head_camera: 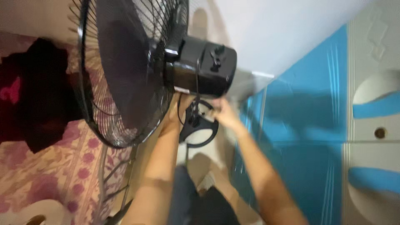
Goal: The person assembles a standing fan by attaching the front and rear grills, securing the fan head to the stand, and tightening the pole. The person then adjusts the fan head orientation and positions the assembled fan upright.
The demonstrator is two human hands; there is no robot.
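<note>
Both forearms reach up and away from the camera, and the left hand point(180, 104) has its grip pressed against the underside of the black motor housing point(204, 66), while the right hand point(223, 113) pinches the fan's neck just below it; the fingers are blurred. The black fan point(125, 71) stands tilted, its wire cage point(104, 125) over the flowered bed point(62, 166). Behind is a blue and white wardrobe point(333, 125).

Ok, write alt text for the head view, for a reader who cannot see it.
Two bare hands, left hand and right hand, reach under the black motor housing of a black pedestal fan. To the left lies a pink floral bedspread, to the right a blue and white cabinet.
</note>
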